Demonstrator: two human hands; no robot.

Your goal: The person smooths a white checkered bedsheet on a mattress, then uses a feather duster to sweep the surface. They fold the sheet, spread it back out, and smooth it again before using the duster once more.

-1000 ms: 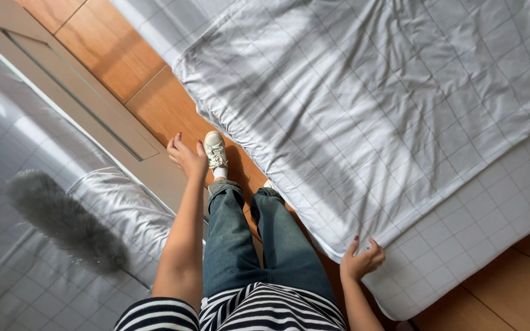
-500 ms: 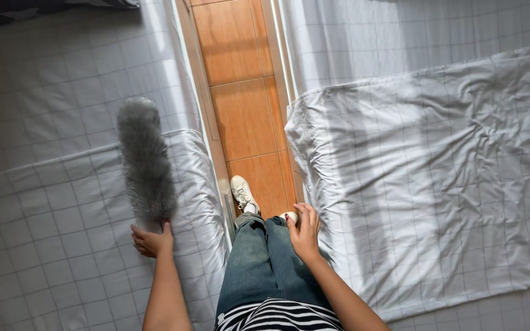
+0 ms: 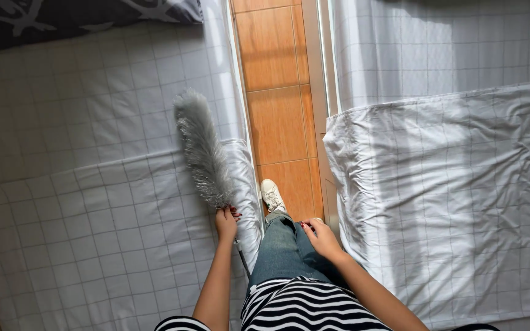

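Fluffy grey duster with a long, tapered, shaggy head lies on the left bed, which wears a smooth white cover printed with a thin grey grid. The person's left hand is clenched around the base of the duster head, fingers wrapped tight, a thin dark handle running back below the wrist. The right hand rests on the person's thigh over blue denim jeans, fingers loosely curled and holding nothing. A striped black and white top shows at the bottom edge. One white sneaker stands on glossy orange-brown floor tiles between the beds. The right bed has a wrinkled white gridded sheet in sunlight. A dark patterned pillow sits at the top left.
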